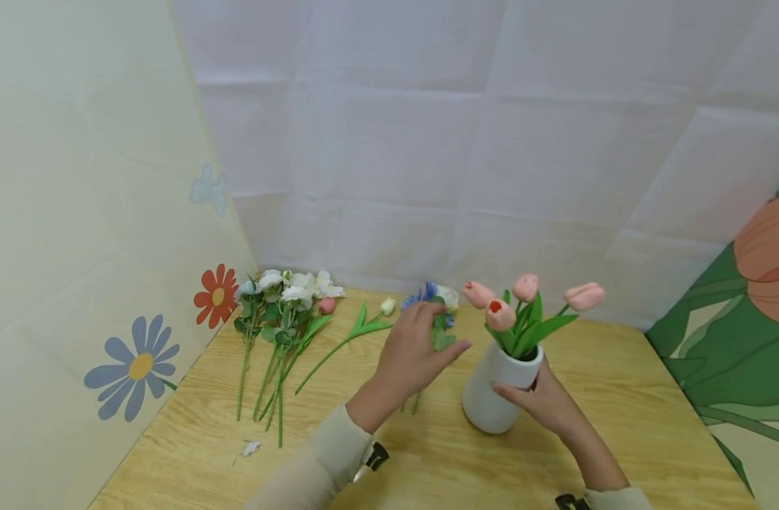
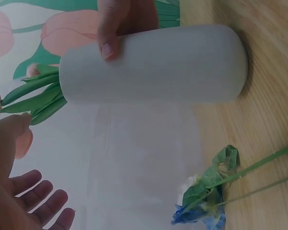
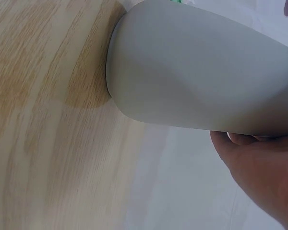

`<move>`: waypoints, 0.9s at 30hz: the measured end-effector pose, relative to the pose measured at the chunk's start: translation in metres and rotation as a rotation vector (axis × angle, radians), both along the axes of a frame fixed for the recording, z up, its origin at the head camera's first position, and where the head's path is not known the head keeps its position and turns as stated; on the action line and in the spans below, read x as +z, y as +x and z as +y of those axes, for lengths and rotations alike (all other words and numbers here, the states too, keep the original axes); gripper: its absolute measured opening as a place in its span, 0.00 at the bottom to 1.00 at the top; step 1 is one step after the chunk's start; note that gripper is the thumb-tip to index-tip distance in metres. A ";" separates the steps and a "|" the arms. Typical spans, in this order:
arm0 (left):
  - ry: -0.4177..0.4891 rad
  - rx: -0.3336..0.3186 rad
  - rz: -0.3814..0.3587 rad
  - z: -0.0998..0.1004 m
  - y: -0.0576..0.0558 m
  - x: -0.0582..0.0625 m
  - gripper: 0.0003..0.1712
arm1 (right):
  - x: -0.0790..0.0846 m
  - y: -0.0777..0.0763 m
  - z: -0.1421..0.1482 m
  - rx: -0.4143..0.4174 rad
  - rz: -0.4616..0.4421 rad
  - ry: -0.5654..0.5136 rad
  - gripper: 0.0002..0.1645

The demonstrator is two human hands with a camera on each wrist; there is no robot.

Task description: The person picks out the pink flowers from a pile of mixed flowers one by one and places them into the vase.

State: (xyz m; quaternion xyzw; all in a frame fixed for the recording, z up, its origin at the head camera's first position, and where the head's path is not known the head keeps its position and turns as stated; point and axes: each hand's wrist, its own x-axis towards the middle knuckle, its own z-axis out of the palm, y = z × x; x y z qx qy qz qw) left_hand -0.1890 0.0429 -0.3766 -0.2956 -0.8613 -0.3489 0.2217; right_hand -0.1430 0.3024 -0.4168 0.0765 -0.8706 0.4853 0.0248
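Note:
A white vase (image 1: 488,397) stands on the wooden table, leaning slightly in the head view. Several pink tulips (image 1: 525,287) with green leaves (image 2: 36,96) rise from its mouth. My right hand (image 1: 549,400) grips the vase near its top, thumb on the near side and fingers behind, partly hidden. My left hand (image 1: 411,347) is raised left of the vase with its fingers apart, holding nothing. In the left wrist view its thumb is near the tulip leaves; whether they touch I cannot tell. Behind it lie blue and white flowers (image 2: 199,211) with green stems.
At the left of the table (image 1: 428,474) lies a bunch of white flowers (image 1: 298,289) with a pink bud (image 1: 326,305). A single white tulip (image 1: 387,306) lies to its right. A small white scrap (image 1: 251,448) is near the front left. Fabric walls (image 1: 364,142) surround the table.

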 end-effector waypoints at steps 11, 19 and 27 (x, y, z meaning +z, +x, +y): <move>-0.052 0.036 -0.062 -0.020 -0.007 -0.012 0.34 | 0.000 0.000 0.000 -0.003 -0.005 -0.006 0.58; -0.073 0.076 -0.096 -0.035 -0.010 -0.023 0.35 | 0.001 0.000 0.000 -0.004 -0.017 -0.011 0.58; -0.069 0.107 -0.134 -0.050 -0.013 -0.034 0.34 | 0.000 0.000 0.000 0.000 -0.027 -0.017 0.59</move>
